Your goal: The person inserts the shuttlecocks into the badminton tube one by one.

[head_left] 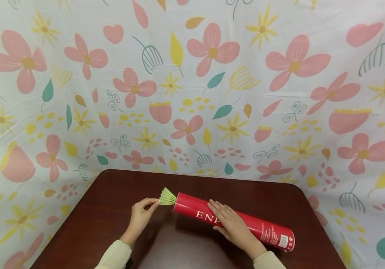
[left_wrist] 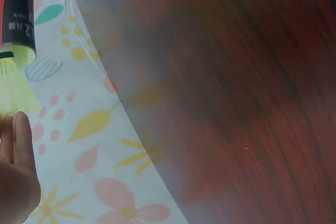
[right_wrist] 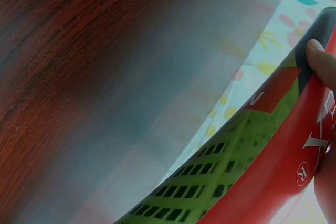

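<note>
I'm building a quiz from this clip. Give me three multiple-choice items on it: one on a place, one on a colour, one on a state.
1. Where does the tube lie?
A on the table
B on the floor
C on a shelf

2. What colour is the shuttlecock?
A white
B yellow-green
C blue

3. What is the left hand doing?
A resting flat
B pinching the shuttlecock's feathers
C gripping the tube

Key:
1 A, it lies on its side on the dark wood.
2 B, feathers at the tube's mouth.
3 B, while the right hand rests on the tube.
</note>
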Demonstrator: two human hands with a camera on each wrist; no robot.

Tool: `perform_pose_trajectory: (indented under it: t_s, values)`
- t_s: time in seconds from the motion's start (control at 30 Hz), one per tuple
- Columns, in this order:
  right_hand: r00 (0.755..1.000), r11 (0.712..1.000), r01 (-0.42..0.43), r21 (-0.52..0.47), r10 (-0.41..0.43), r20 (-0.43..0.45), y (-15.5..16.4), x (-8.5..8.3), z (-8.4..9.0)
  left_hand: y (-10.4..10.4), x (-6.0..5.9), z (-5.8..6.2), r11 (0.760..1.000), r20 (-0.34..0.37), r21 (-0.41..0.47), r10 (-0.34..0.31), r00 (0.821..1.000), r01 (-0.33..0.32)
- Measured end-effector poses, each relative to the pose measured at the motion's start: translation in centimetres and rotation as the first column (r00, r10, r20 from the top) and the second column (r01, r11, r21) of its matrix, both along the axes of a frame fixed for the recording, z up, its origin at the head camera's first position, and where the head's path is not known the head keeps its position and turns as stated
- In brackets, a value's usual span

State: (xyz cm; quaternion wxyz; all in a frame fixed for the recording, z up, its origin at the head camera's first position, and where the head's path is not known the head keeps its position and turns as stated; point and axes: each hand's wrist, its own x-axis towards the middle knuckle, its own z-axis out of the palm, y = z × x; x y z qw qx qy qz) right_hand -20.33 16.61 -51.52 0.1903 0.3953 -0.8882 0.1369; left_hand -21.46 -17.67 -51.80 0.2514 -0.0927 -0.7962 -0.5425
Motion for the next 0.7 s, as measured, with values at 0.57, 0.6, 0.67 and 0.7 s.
perform_pose_trajectory:
  t_s: [0.57, 0.6, 0.67, 0.7]
  values:
    - [1.000, 1.000, -0.002, 0.005, 0.002, -0.005, -0.2, 0.5, 0.1, 3.3, 2.7, 2.7, 0.998, -0.039, 0.013, -0.064, 0.997, 0.064]
    - [1.000, 1.000, 0.000, 0.004, 0.000, -0.005, -0.2, 0.5, 0.1, 3.4, 2.7, 2.6, 0.998, -0.046, 0.010, -0.064, 0.997, 0.064]
    - [1.000, 1.000, 0.001, 0.000, -0.001, -0.001, -0.1, 0.5, 0.1, 3.5, 2.7, 2.5, 0.998, -0.059, 0.003, -0.065, 0.996, 0.065]
    - [1.000, 1.000, 0.001, 0.001, -0.001, -0.001, -0.1, 0.6, 0.1, 3.6, 2.7, 2.4, 0.998, -0.065, -0.002, -0.065, 0.996, 0.064]
